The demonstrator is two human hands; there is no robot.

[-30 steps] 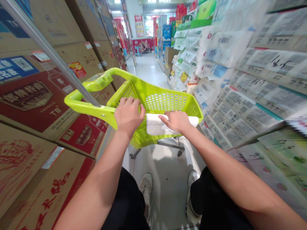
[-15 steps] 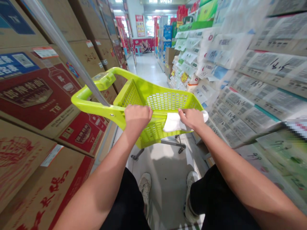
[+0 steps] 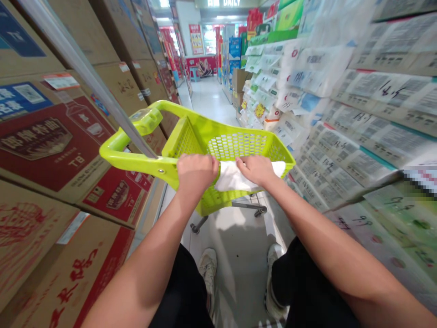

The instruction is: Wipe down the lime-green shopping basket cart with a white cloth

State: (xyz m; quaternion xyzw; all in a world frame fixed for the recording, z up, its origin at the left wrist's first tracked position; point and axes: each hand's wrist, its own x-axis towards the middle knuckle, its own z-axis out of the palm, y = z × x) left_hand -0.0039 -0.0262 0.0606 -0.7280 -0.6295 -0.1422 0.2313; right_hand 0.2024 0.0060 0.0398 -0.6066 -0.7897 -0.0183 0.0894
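Observation:
A lime-green shopping cart (image 3: 191, 132) stands sideways in front of me, its handle end to the left. My left hand (image 3: 197, 171) is closed over the cart's near side rim. A white cloth (image 3: 228, 176) drapes over the same rim to the right of that hand. On top of it, my right hand (image 3: 256, 169) is closed, pressing the cloth against the rim. Both palms and the undersides of the fingers are hidden. The basket's perforated wall shows beyond my hands.
Stacked cardboard cartons (image 3: 37, 136) line the left side. A grey metal pole (image 3: 85, 73) slants down to the cart's handle side. Wrapped paper packs (image 3: 372, 118) are piled along the right. The tiled aisle (image 3: 205, 93) runs away ahead, and my shoes (image 3: 207, 269) are below the cart.
My right hand has slid left along the rim with the white cloth, closer to my left hand. The left hand keeps its place on the rim.

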